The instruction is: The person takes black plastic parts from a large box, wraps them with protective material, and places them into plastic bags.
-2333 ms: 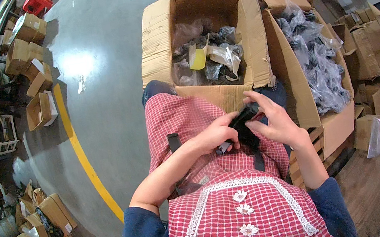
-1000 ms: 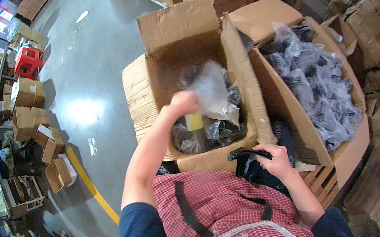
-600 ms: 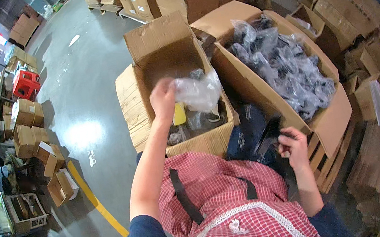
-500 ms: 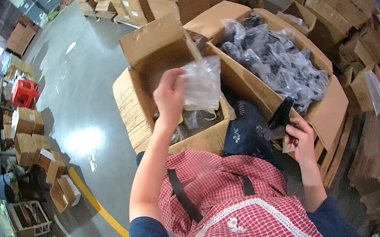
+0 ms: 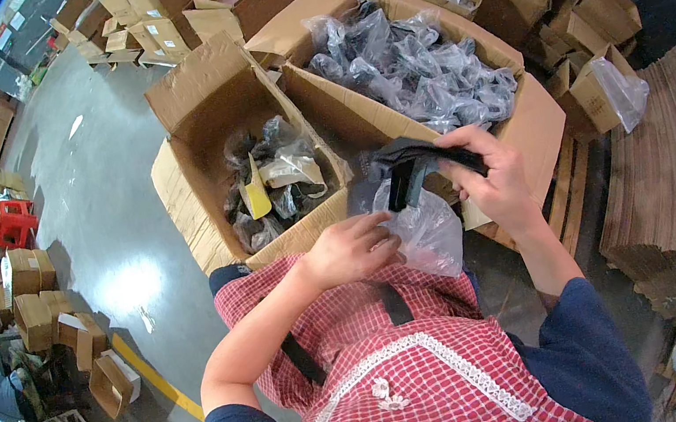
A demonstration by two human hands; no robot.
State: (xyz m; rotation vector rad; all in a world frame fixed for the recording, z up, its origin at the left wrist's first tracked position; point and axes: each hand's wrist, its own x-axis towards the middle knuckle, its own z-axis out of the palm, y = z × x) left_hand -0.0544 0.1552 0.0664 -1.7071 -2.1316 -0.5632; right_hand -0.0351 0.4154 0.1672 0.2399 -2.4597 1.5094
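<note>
In front of my apron, my left hand pinches the edge of a clear plastic bag that hangs at lap height. From the right, my right hand grips a black angled plastic part, whose exact kind I cannot make out. The part's lower end is at the bag's mouth; how far inside it reaches is unclear. Just beyond my left hand, an open carton holds dark bagged pieces and a yellow piece. Further right, a larger carton is full of black parts in clear bags.
A wooden pallet lies under the larger carton. Flattened cardboard is stacked at the right. More cartons stand at the back. On the left are a red stool, small boxes and a yellow floor line.
My left hand has come down from above the left carton with the bag toward my lap. My right hand has raised the black part to the bag. The view has shifted right.
</note>
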